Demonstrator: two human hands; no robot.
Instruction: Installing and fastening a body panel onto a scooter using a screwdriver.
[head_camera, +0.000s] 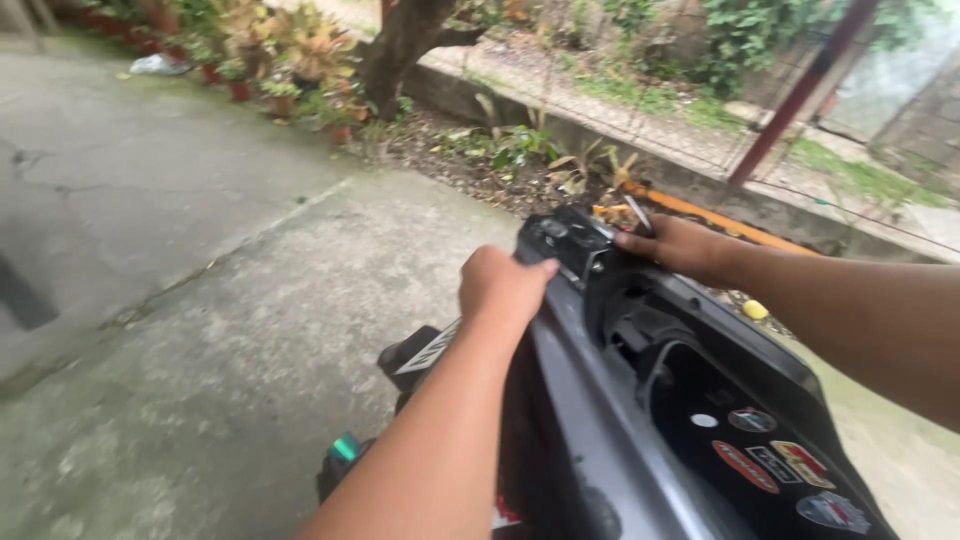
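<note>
A dark grey and black motor scooter body fills the lower right, seat off or lifted, showing a black under-seat compartment with several stickers. My left hand is closed on the grey side panel near the rear end. My right hand rests on the black tail part, fingers pinching a small silvery metal piece, maybe a tool or latch. I cannot tell exactly what that piece is.
Cracked concrete ground spreads to the left. A garden bed with potted plants, a tree trunk and a low concrete kerb runs across the back. A red metal pole and an orange strip lie at right.
</note>
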